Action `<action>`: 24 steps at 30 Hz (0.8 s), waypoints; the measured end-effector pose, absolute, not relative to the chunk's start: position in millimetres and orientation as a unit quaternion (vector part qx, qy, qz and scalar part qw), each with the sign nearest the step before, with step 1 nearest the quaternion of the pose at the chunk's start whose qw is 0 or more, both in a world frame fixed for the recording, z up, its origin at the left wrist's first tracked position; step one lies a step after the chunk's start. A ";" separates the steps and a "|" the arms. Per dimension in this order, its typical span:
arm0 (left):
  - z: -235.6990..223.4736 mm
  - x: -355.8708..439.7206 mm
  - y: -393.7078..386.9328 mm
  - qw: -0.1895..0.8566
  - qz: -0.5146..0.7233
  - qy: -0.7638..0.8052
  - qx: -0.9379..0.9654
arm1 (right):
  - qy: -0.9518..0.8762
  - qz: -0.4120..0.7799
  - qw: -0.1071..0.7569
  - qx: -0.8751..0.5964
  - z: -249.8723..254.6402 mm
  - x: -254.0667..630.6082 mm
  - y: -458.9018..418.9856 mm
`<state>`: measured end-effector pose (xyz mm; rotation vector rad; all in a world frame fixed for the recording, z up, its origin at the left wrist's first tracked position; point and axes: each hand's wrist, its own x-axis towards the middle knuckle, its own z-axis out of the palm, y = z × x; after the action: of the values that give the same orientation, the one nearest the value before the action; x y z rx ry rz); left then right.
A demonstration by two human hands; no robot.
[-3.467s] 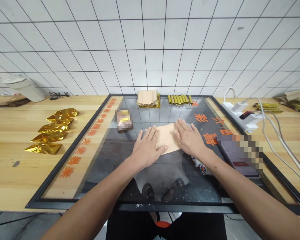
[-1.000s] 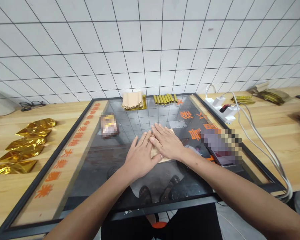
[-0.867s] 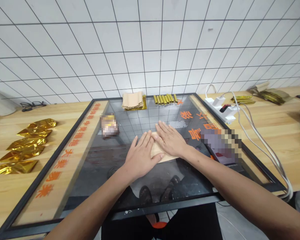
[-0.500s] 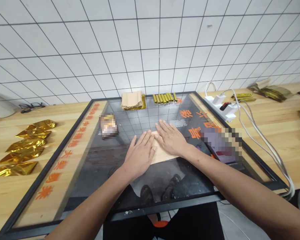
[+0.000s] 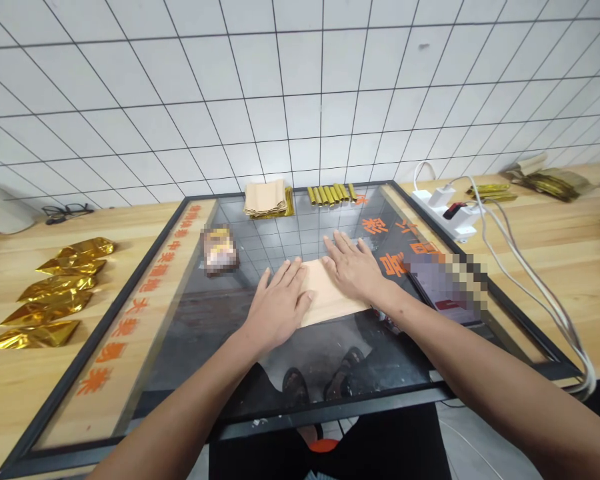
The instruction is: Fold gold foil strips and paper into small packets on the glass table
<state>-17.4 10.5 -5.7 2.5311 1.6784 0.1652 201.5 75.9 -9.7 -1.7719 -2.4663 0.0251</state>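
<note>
Two open hands lie flat, gripping nothing, on a tan paper sheet on the glass panel; uneven pressure could skew it, since paper slides easily on smooth glass.

Left hand, right hand, palms down

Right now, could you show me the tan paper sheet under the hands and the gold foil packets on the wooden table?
The tan paper sheet (image 5: 330, 300): head view, on its bare middle.
The gold foil packets (image 5: 55, 290): head view, on the middle packet of the row.
</note>
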 end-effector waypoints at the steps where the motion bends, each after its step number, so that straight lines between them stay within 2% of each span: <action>1: -4.6 -18.6 14.4 0.055 0.064 0.553 0.829 | -0.810 0.008 0.053 -0.583 -9.6 201.0 76.0; 7: 12.5 -3.2 36.3 0.015 0.081 0.560 0.825 | -0.809 0.003 0.058 -0.585 -6.9 197.2 73.2; 11: 10.4 17.0 32.0 -0.043 0.091 0.491 0.865 | -0.810 0.002 0.056 -0.584 -3.3 196.8 70.9; 17: -12.6 16.9 20.1 -0.011 0.071 0.497 0.865 | -0.810 0.004 0.057 -0.584 -3.2 197.1 73.4; 24: -11.7 13.9 20.6 -0.001 0.037 0.513 0.857 | -0.795 0.001 0.083 -0.601 -2.8 204.7 85.3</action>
<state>13.9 20.6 -11.7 2.6958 1.6137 0.1155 204.7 85.3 -2.8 -1.7953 -2.3729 0.0025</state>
